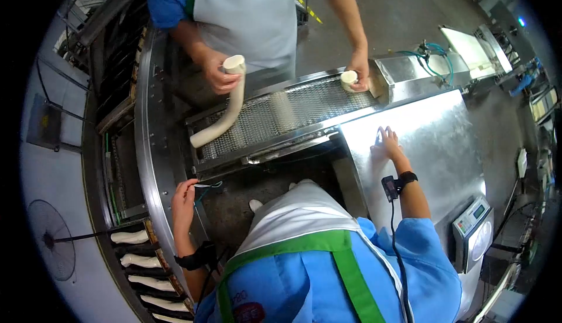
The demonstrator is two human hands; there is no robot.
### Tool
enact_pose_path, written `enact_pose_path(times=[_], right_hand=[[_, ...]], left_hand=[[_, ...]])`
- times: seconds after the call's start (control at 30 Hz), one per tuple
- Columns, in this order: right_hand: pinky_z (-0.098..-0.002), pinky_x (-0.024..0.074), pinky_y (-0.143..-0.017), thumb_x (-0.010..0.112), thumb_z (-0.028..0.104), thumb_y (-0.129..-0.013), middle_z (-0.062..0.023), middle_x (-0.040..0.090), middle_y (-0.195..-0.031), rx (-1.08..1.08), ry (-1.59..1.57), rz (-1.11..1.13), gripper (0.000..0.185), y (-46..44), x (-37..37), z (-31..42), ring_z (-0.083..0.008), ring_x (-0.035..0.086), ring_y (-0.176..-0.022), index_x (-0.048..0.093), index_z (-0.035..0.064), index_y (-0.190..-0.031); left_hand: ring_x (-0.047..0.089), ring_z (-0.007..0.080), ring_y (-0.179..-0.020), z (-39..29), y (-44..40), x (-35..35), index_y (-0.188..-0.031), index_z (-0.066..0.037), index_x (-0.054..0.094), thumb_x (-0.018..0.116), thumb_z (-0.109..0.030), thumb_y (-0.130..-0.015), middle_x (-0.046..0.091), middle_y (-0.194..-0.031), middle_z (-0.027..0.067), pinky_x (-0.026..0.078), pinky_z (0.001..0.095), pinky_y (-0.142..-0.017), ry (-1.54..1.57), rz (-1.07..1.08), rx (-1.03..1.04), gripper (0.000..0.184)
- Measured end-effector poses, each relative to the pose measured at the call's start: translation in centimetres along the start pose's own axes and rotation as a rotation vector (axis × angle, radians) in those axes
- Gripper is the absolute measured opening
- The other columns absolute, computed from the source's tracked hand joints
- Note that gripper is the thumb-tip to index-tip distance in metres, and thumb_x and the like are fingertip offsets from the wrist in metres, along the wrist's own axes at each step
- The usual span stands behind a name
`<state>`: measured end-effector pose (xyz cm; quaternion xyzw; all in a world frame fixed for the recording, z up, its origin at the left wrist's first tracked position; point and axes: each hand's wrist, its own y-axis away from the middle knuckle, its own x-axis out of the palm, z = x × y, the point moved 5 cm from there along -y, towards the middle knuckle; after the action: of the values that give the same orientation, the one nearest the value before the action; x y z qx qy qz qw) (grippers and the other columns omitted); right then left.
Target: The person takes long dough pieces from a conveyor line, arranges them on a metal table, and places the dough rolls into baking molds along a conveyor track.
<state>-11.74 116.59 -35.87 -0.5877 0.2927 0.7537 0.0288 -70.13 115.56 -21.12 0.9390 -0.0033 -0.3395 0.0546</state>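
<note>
My left hand (183, 205) is closed, pinching a small thin pale tool (202, 185) with a green cord hanging from it. It is beside the curved metal edge (145, 165) of the machine at left. My right hand (388, 145) rests with fingers spread on the shiny steel table (421, 130) and holds nothing. Across from me, a co-worker's hand (219, 72) holds up one end of a long, cream-coloured dough-like strip (231, 112); its other end lies on the mesh conveyor (319, 109). The co-worker's other hand (358, 72) is on a short pale roll (349, 78).
Pale dough-like pieces (140, 261) lie in dark trays on the line at lower left. A digital scale (473, 223) stands on the steel table at right. A wall fan (51, 240) is at far left. Blue-green hoses (436, 59) sit beyond the conveyor.
</note>
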Motion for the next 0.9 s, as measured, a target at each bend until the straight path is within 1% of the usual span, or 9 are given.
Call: enact_pose_path(times=[0.07, 0.1, 0.2, 0.3, 0.43, 0.53, 0.63, 0.7, 0.9], right_hand=[[-0.0647, 0.0223, -0.085, 0.066, 0.041, -0.06, -0.0083, 0.018, -0.133, -0.011, 0.016, 0.018, 0.081, 0.1, 0.0, 0.4, -0.0339, 0.015, -0.122, 0.023, 0.0261, -0.127], [-0.0648, 0.0223, -0.085, 0.065, 0.041, -0.061, -0.008, 0.018, -0.133, 0.003, 0.03, 0.03, 0.081, 0.2, 0.0, 0.5, -0.0339, 0.015, -0.122, 0.021, 0.0274, -0.127], [-0.0641, 0.0224, -0.085, 0.065, 0.04, -0.062, -0.008, 0.018, -0.133, -0.006, 0.01, 0.005, 0.079, 0.5, 0.1, 0.6, -0.034, 0.015, -0.122, 0.021, 0.0272, -0.127], [-0.0631, 0.0228, -0.086, 0.065, 0.039, -0.063, -0.0085, 0.017, -0.133, -0.031, -0.014, -0.008, 0.078, 0.5, 0.3, 0.4, -0.034, 0.015, -0.122, 0.022, 0.0264, -0.127], [-0.0622, 0.0232, -0.086, 0.065, 0.04, -0.063, -0.0092, 0.017, -0.133, -0.025, -0.007, -0.022, 0.078, 0.9, 0.0, 0.8, -0.034, 0.016, -0.122, 0.023, 0.0259, -0.127], [-0.0635, 0.0246, -0.084, 0.064, 0.039, -0.063, -0.0111, 0.013, -0.134, -0.024, 0.012, 0.006, 0.076, 1.0, -0.3, 1.1, -0.0367, 0.013, -0.122, 0.024, 0.0235, -0.126], [-0.0633, 0.025, -0.084, 0.064, 0.039, -0.063, -0.011, 0.015, -0.134, -0.036, 0.01, -0.007, 0.075, 0.9, -0.4, 1.1, -0.0369, 0.014, -0.121, 0.025, 0.0238, -0.125], [-0.0622, 0.0249, -0.085, 0.065, 0.034, -0.061, -0.0099, 0.019, -0.133, -0.039, -0.01, -0.006, 0.076, 1.0, -0.6, 1.3, -0.0362, 0.018, -0.12, 0.025, 0.0263, -0.125], [-0.0634, 0.0252, -0.083, 0.065, 0.032, -0.061, -0.01, 0.021, -0.131, -0.041, -0.015, -0.024, 0.07, 0.2, -0.6, 1.6, -0.0368, 0.018, -0.12, 0.029, 0.028, -0.121]], left_hand=[[0.049, 0.0137, -0.074, 0.0, 0.2, -0.2, -0.094, -0.003, 0.056, 0.043, -0.011, -0.082, 0.051, -0.085, 0.005, 0.037, 0.023, -0.065, -0.045, -0.012, -0.091, 0.019], [0.049, 0.014, -0.074, -0.2, 0.3, -0.1, -0.094, -0.003, 0.055, 0.043, -0.012, -0.083, 0.052, -0.085, 0.0055, 0.037, 0.023, -0.065, -0.074, -0.014, -0.098, 0.019], [0.049, 0.0151, -0.076, 0.4, 0.0, 0.5, -0.095, -0.004, 0.055, 0.043, -0.014, -0.083, 0.052, -0.086, 0.0057, 0.037, 0.0239, -0.066, -0.058, -0.012, -0.025, 0.02], [0.049, 0.0162, -0.079, -0.9, -0.1, 0.8, -0.095, -0.004, 0.055, 0.042, -0.015, -0.084, 0.053, -0.089, 0.0058, 0.037, 0.0245, -0.068, -0.034, -0.004, 0.006, 0.021], [0.049, 0.0165, -0.082, -1.7, -0.3, 0.9, -0.096, -0.004, 0.055, 0.042, -0.015, -0.084, 0.053, -0.092, 0.0065, 0.037, 0.0248, -0.071, -0.059, 0.031, -0.008, 0.021], [0.049, 0.0155, -0.083, -1.1, -0.5, 0.9, -0.098, -0.004, 0.054, 0.042, -0.015, -0.084, 0.053, -0.093, 0.0065, 0.037, 0.0241, -0.071, -0.073, 0.034, 0.004, 0.022], [0.049, 0.0147, -0.083, -1.5, -0.3, 0.8, -0.099, -0.003, 0.054, 0.043, -0.014, -0.083, 0.053, -0.093, 0.0065, 0.037, 0.0241, -0.071, -0.033, 0.03, 0.021, 0.022], [0.049, 0.0148, -0.083, -1.8, 0.1, 0.7, -0.099, -0.003, 0.054, 0.043, -0.014, -0.083, 0.053, -0.094, 0.006, 0.037, 0.0239, -0.071, -0.064, 0.038, -0.104, 0.022], [0.051, 0.0158, -0.084, -0.2, 0.0, 0.8, -0.099, -0.002, 0.054, 0.042, -0.014, -0.084, 0.054, -0.093, 0.0063, 0.037, 0.0234, -0.073, -0.047, 0.021, -0.049, 0.023]])
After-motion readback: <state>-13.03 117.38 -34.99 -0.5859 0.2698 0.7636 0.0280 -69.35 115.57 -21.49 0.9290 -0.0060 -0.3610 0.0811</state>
